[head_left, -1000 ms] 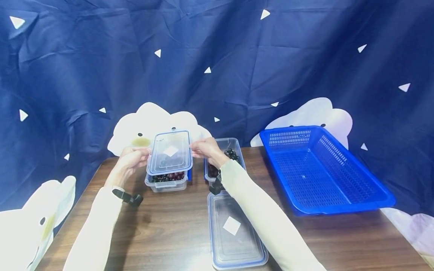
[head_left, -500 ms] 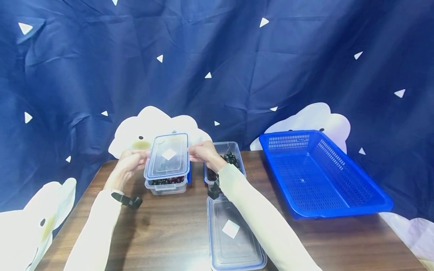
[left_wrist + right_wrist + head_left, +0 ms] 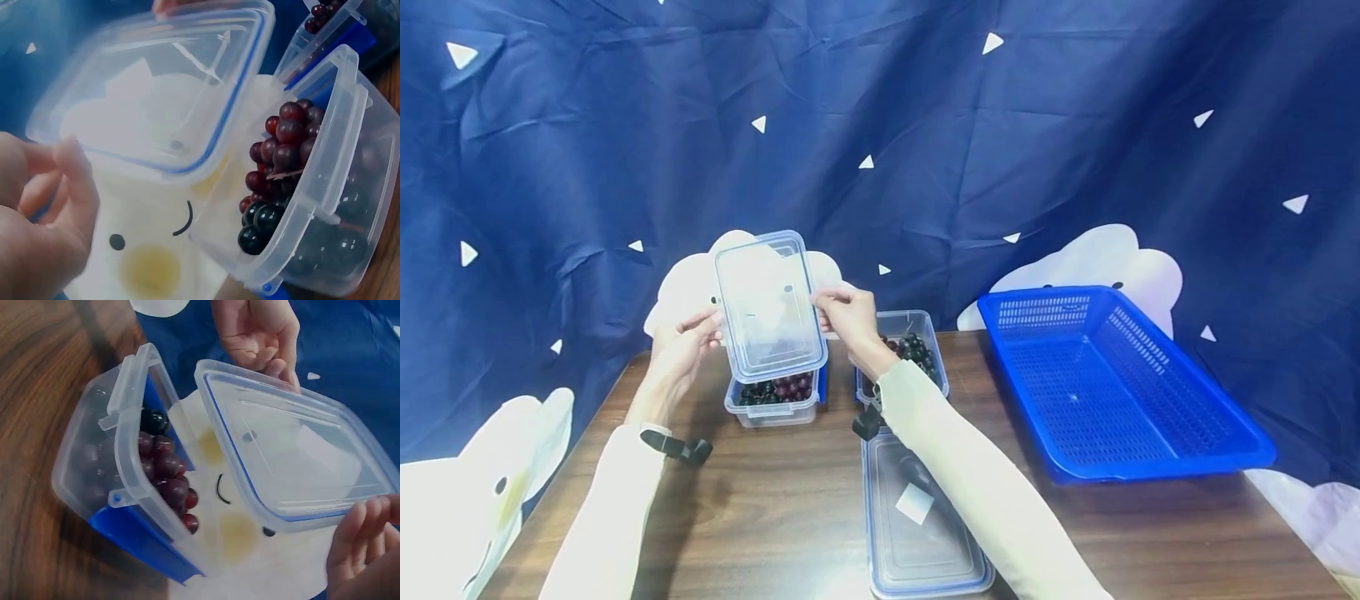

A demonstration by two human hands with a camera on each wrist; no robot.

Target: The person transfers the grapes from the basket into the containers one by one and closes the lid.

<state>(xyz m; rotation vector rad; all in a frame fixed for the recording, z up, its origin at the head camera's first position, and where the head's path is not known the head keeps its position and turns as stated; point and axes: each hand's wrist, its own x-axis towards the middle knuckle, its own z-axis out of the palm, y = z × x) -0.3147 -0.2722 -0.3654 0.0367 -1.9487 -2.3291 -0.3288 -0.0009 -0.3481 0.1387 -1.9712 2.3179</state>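
Note:
A clear plastic lid with a blue seal [image 3: 771, 350] is tilted up above a clear food container [image 3: 775, 412]. My left hand [image 3: 681, 354] pinches its left edge between thumb and fingertips. On the opposite edge, my right hand [image 3: 853, 325] pinches it too. Dark red grapes [image 3: 284, 147] and near-black grapes [image 3: 256, 228] lie in the uncovered container below. A blue side latch [image 3: 147, 544] hangs down on that container, as the right wrist view shows.
A second clear container [image 3: 936, 342] with grapes stands behind my right forearm. Another lid [image 3: 917, 550] with a white label lies flat on the wooden table [image 3: 760, 517]. To the right is a blue perforated basket [image 3: 1120, 400]; a dark blue curtain [image 3: 880, 100] hangs behind.
The lid has been raised and its far edge tipped upward, uncovering more of the grapes. Both hands have moved up slightly with it.

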